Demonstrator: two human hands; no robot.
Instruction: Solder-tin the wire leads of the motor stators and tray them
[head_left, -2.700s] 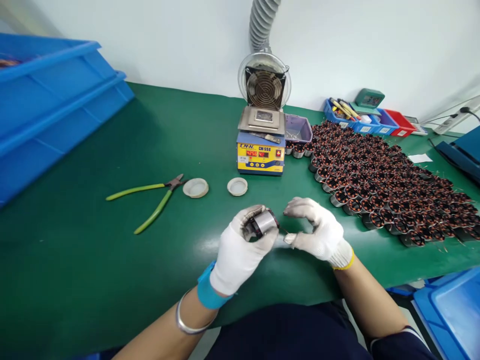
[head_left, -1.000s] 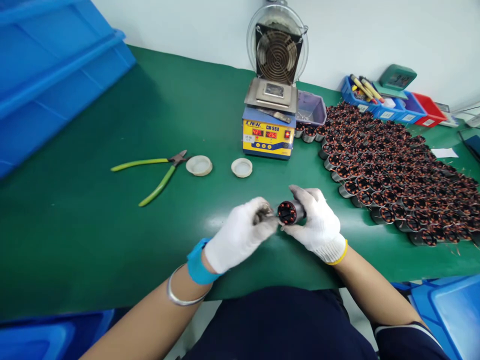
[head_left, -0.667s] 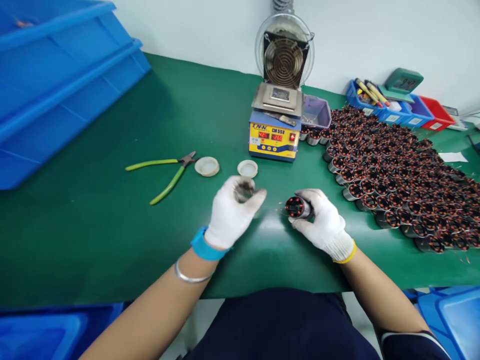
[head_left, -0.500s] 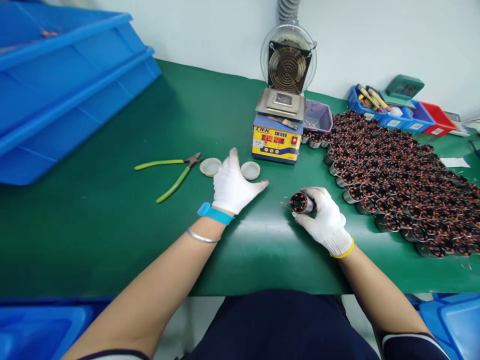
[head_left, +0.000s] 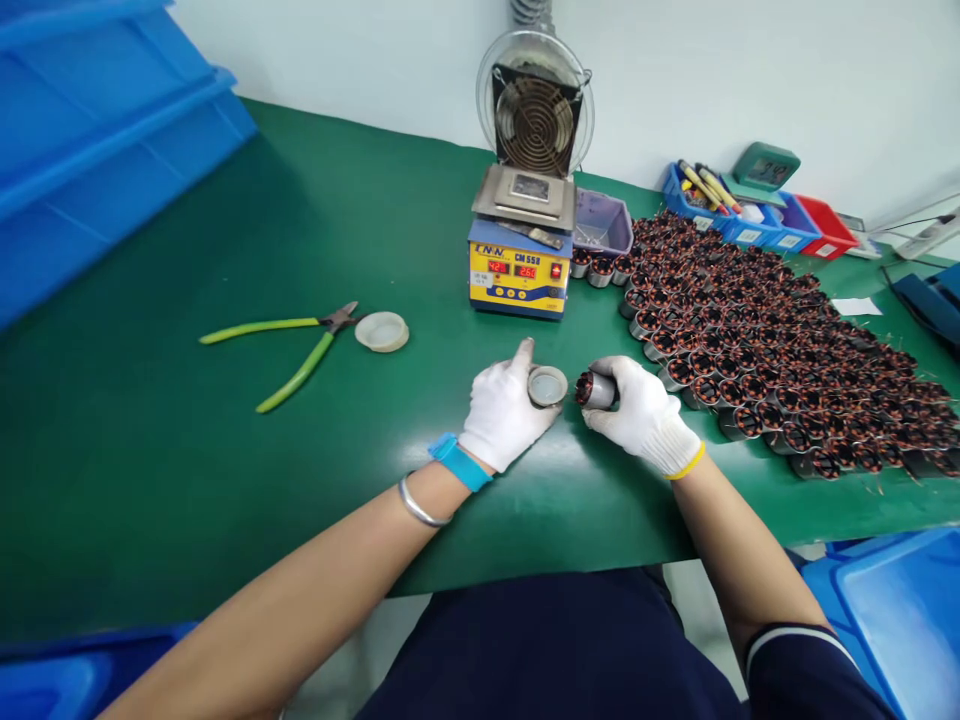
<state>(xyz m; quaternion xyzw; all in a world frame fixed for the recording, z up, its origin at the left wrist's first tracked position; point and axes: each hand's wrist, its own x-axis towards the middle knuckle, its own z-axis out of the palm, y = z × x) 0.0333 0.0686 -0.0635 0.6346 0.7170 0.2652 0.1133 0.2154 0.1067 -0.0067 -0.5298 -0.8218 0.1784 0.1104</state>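
My left hand (head_left: 508,405), in a white glove, has its thumb and index finger around a small round whitish dish (head_left: 547,386). Just to the right, my gloved right hand (head_left: 637,410) grips a motor stator (head_left: 598,390), a metal cylinder with copper wire ends, tipped so its wound end faces the dish. A narrow gap separates the stator from the dish. A second whitish dish (head_left: 382,332) lies farther left, beside the tips of green-handled cutting pliers (head_left: 300,360), whose handles are spread on the green table.
Behind my hands stands a yellow and blue solder pot (head_left: 517,270) with a fan (head_left: 537,122) behind it. Many stators (head_left: 780,350) fill the right side. Small bins (head_left: 825,228), a purple tray (head_left: 602,222) and a clock (head_left: 766,166) stand at the back; blue crates (head_left: 105,130) are stacked left.
My left hand has taken hold of the right-hand dish and brought it right and nearer, up to the stator. My right hand has tilted the stator leftward. The camera view has shifted right.
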